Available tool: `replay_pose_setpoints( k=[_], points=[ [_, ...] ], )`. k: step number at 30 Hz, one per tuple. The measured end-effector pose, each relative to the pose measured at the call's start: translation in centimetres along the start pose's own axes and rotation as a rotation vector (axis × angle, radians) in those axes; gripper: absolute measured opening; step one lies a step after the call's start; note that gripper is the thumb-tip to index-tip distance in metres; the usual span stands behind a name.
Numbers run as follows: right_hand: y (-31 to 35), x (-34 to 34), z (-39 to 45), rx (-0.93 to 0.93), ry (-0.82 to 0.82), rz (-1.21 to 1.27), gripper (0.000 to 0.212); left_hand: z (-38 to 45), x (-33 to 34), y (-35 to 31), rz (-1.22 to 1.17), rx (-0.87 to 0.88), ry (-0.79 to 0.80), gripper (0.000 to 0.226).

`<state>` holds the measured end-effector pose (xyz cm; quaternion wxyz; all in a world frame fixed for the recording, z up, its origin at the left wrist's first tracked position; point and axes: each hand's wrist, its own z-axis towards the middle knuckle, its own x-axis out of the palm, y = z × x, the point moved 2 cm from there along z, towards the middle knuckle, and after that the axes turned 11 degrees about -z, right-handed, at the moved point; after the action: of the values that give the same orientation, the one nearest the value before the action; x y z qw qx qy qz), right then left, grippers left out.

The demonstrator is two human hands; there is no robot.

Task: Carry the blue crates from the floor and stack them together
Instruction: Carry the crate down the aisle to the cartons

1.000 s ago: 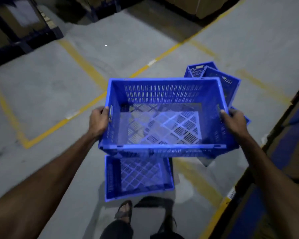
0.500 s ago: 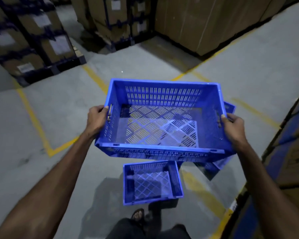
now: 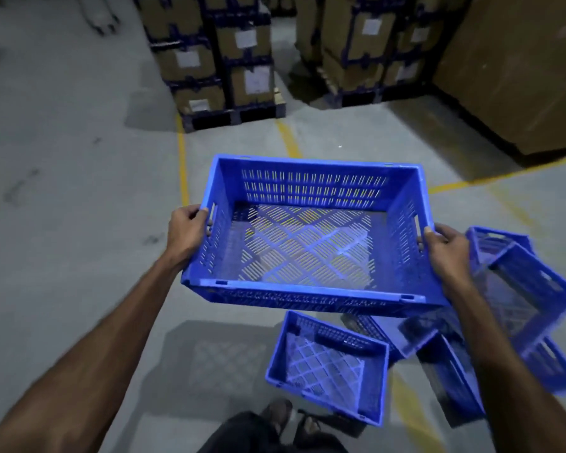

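Both hands, left hand (image 3: 188, 231) and right hand (image 3: 446, 248), grip the carried crate (image 3: 307, 237) by its short ends, long axis crosswise, above the floor crate (image 3: 327, 364), which lies nearer the right hand.

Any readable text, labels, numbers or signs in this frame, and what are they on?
None can be read.
White labels on the stacked cardboard boxes: too blurred and small to read.
Held blue crate: no lettering visible.
Yellow floor lines: plain markings, no text.
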<state>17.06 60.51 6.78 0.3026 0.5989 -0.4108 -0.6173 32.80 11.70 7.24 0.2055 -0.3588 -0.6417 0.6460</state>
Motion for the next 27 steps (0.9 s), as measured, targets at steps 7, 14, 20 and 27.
replay_pose_setpoints(
  k=[7, 14, 20, 27],
  points=[
    [3.7, 8.8, 1.2, -0.050, 0.180, -0.003, 0.025, 0.9, -7.0, 1.7, 0.014, -0.013, -0.159, 0.030],
    [8.9, 17.8, 3.2, -0.062, 0.217, -0.030, 0.022, 6.9, -12.3, 3.5, 0.011, -0.049, -0.217, 0.032],
    [13.2, 26.5, 5.5, -0.058, 0.197, -0.063, 0.025, 16.2, -16.6, 4.1, -0.007, -0.060, -0.185, 0.031],
    [18.6, 33.8, 7.3, -0.042, 0.141, -0.026, 0.021, 28.3, -19.8, 2.4, 0.030, -0.019, -0.125, 0.029]
  ],
)
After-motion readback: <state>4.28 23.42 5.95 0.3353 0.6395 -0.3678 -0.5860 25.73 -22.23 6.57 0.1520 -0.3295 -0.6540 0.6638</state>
